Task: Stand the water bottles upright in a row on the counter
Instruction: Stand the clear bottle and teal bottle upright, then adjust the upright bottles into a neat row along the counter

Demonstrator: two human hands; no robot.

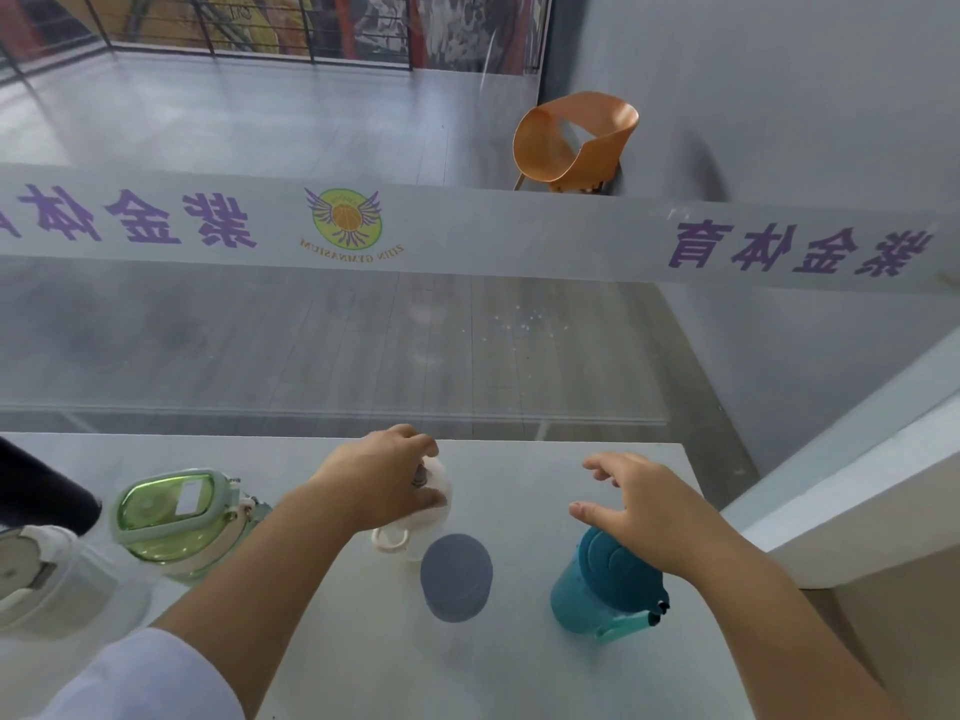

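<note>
On the worktop (519, 678), the left hand (382, 472) grips a white bottle (440, 493) near the far edge. The right hand (639, 506) is released, fingers spread over the upright teal bottle (592, 595) by the right edge. A grey-lidded bottle (456, 576) stands between them, and a green bottle (171, 517) stands toward the left edge.

Ahead of me, a clear glass pane (332, 356) carries a frosted white band (467, 231). The band is printed with purple characters, seen mirrored, and a round yellow-green emblem (347, 219) showing a basketball with purple wings. Through the glass I see a grey plank floor (260, 127) and an orange moulded plastic chair (576, 142) close to the grey wall (779, 96). At the far side stands a black metal railing (260, 39) with a painted mural (457, 28) behind it. To my right runs a white ledge (857, 485).
</note>
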